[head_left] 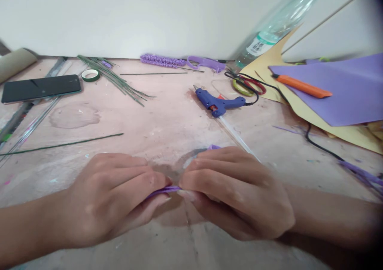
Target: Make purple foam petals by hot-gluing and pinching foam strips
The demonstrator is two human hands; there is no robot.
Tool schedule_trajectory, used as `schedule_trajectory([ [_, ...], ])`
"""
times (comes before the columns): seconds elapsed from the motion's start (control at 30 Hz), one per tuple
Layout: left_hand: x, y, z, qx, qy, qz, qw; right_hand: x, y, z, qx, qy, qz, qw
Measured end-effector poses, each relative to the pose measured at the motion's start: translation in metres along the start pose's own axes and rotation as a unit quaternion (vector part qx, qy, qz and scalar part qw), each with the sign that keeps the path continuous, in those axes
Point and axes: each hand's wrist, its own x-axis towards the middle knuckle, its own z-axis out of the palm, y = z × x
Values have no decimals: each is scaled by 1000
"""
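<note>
Between my two hands stretches a thin purple strip, folded or layered, seen nearly edge-on; its material looks like craft foam or paper. My left hand pinches one end between thumb and fingers. Close beside it, my right hand pinches the other end, thumb underneath. A bit of purple shows just behind the right knuckles; whether it belongs to the same strip is hidden. Beyond the hands lies a blue glue gun with a clear glue stick sticking out of its back.
Green wire stems, green tape and a phone lie at the back left. A fringed purple stick rests by the wall. At right are purple sheet, an orange cutter, scissors, a bottle and a black cord.
</note>
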Motion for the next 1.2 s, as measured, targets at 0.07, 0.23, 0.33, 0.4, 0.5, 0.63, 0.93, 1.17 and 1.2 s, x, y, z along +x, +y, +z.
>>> schedule_trajectory([
  [0.07, -1, -1, 0, 3, -9, -6, 1000, 1, 1, 1, 31, 0, 7, 999],
  [0.23, -3, -2, 5, -7, -8, -10, 1000, 3, 4, 6, 109, 14, 5, 994],
  [0.33, -1, -1, 6, -9, 14, 4, 1000, 4, 6, 8, 100, 8, 3, 995],
  [0.4, 2, 0, 6, -1, 21, 4, 1000, 4, 6, 8, 68, 13, -7, 998],
  [0.5, 5, 4, 4, 8, 19, -4, 1000, 3, 6, 9, 10, 25, -38, 999],
  [0.63, 2, 3, 4, -4, 12, -8, 1000, 2, 5, 8, -17, 29, -57, 998],
  [0.93, -3, -13, -4, 0, -30, -54, 998, 13, 17, -16, 3, -36, 33, 999],
  [1.17, 0, -16, -7, 7, -32, -39, 999, 13, 11, -18, -27, -65, 44, 997],
  [1.2, 0, -18, -7, 9, -27, -37, 999, 14, 10, -18, -20, -78, 54, 995],
])
